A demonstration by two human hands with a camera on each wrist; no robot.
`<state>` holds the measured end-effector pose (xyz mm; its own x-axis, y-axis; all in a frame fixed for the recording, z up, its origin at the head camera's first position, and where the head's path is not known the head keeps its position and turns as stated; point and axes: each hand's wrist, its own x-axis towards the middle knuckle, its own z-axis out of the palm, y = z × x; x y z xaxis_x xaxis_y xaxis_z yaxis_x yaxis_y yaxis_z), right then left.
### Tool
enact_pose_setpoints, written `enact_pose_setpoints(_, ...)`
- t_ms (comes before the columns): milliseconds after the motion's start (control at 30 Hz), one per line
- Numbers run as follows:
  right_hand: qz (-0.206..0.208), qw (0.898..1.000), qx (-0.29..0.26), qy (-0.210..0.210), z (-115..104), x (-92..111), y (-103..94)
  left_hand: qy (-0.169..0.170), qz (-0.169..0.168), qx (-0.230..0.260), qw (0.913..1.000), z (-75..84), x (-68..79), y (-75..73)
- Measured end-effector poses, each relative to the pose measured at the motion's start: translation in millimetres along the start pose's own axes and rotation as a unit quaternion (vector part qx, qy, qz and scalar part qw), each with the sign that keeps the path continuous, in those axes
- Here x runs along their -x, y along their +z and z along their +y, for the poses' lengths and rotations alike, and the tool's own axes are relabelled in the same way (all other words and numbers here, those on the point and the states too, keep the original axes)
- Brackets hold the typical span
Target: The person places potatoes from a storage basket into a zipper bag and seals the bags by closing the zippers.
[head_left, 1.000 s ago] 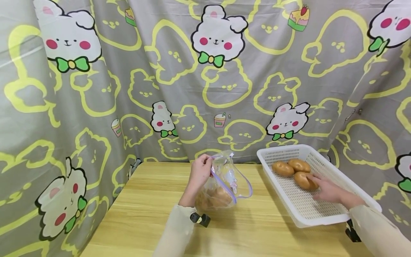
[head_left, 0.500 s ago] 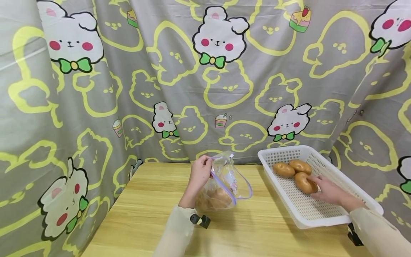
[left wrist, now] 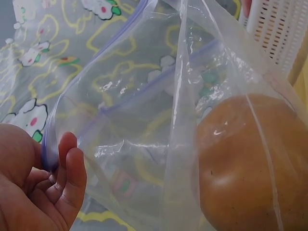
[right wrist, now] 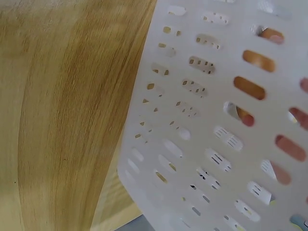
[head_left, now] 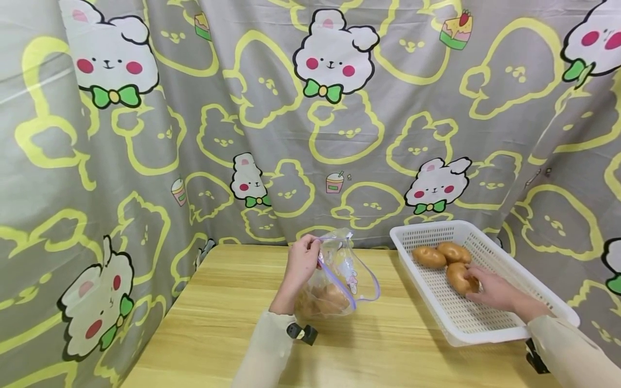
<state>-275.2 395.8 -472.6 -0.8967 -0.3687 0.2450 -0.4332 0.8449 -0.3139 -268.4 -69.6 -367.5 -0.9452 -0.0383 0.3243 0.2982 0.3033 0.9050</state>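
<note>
My left hand (head_left: 304, 257) pinches the purple-edged mouth of a clear zip bag (head_left: 365, 269) on the table. The bag's mouth gapes to the right, and brown potatoes (head_left: 330, 299) rest inside; in the left wrist view one potato (left wrist: 250, 163) shows large through the plastic. At the right, my right hand (head_left: 497, 291) has its fingers and thumb round a potato (head_left: 457, 277) in the white basket (head_left: 451, 328). Two more potatoes lie just behind it, a left one (head_left: 429, 257) and a right one (head_left: 454, 251). Basket wall mostly hides the right hand in the right wrist view.
The basket's slotted wall (right wrist: 192, 144) fills much of the right wrist view. Wooden table (head_left: 208, 318) lies beneath everything. A patterned grey curtain (head_left: 271, 134) hangs behind and at both sides. Each wrist wears a black camera, the left one (head_left: 302, 333) in plain sight.
The right hand's fingers have closed round the front potato, which has turned and shifted slightly toward me. The left hand and bag have stayed nearly still.
</note>
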Motion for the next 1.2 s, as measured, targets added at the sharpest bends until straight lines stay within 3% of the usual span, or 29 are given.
enact_pose_setpoints(267,0.024,1.0,0.01,-0.017,-0.2,0.2,0.7,-0.002,-0.007,0.0,1.0,-2.2,0.1,0.3)
enact_pose_setpoints(500,0.02,1.0,-0.019,-0.014,-0.6,0.3,0.9,-0.001,-0.005,0.004,1.0,-2.8,-1.5,1.5)
enact_pose_setpoints(700,0.018,1.0,0.003,-0.023,-2.1,4.1,0.4,-0.002,-0.005,0.005,1.0,-2.5,-2.5,2.2)
enact_pose_setpoints(1000,-0.027,0.999,-0.043,-0.008,1.0,2.0,-0.4,-0.001,-0.008,0.011,0.9999,-1.7,-4.8,2.9)
enact_pose_setpoints(1200,-0.085,0.995,-0.049,0.018,-0.6,2.3,-0.5,-0.006,-0.005,0.01,0.9999,-4.2,-5.0,2.6)
